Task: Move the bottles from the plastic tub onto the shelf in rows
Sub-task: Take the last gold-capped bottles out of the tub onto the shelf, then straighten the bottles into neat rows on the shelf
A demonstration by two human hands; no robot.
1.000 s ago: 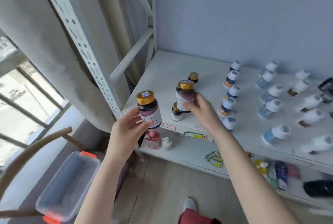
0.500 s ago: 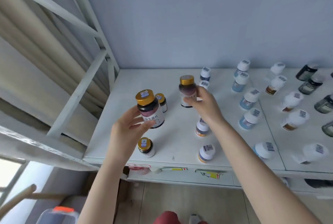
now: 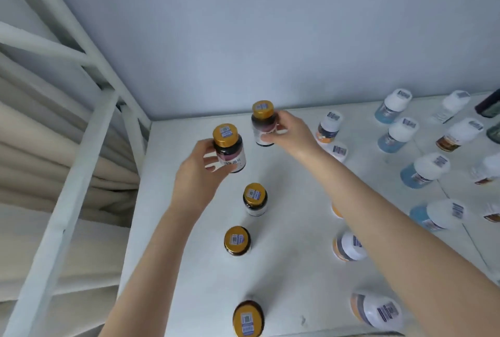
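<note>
My left hand point(image 3: 198, 178) grips a dark gold-capped bottle point(image 3: 229, 148) held above the white shelf point(image 3: 292, 269). My right hand point(image 3: 290, 133) grips a second gold-capped bottle point(image 3: 263, 124) near the shelf's back wall; whether it touches the shelf I cannot tell. Three more gold-capped bottles stand in a line toward the front: one point(image 3: 255, 199), another point(image 3: 237, 240), and the nearest point(image 3: 248, 319). The plastic tub is out of view.
White-capped bottles stand in rows to the right, orange-labelled ones point(image 3: 328, 126) and blue ones point(image 3: 393, 105) among them; my right forearm hides some. The shelf's white metal upright and braces point(image 3: 105, 109) rise at the left, with beige curtain folds behind.
The view has shifted closer over the shelf. My right hand has carried its bottle farther back toward the wall. My left hand still holds its bottle, now nearer the back.
</note>
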